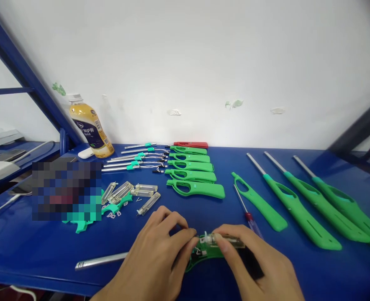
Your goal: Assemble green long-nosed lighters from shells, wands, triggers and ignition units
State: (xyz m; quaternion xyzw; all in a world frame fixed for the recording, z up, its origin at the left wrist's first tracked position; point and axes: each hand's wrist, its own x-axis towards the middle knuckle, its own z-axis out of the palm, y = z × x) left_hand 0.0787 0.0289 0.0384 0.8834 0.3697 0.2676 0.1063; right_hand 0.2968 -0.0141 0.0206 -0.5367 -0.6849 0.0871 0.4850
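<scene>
Both my hands work at the near edge of a blue table (298,267). My left hand (160,255) pinches the front end of a green lighter shell (204,253) whose metal tube (100,261) sticks out to the left. My right hand (254,263) presses a clear fuel tank (225,240) into that shell with thumb and fingers closed on it. A small screwdriver (246,209) with a red and clear handle lies just behind my right hand.
Several green shell halves (191,175) and tube assemblies (134,161) lie in rows at mid table. Three assembled green lighters (301,209) lie to the right. Clear tanks (141,192) and teal parts (84,221) sit left, behind them a yellow bottle (91,129).
</scene>
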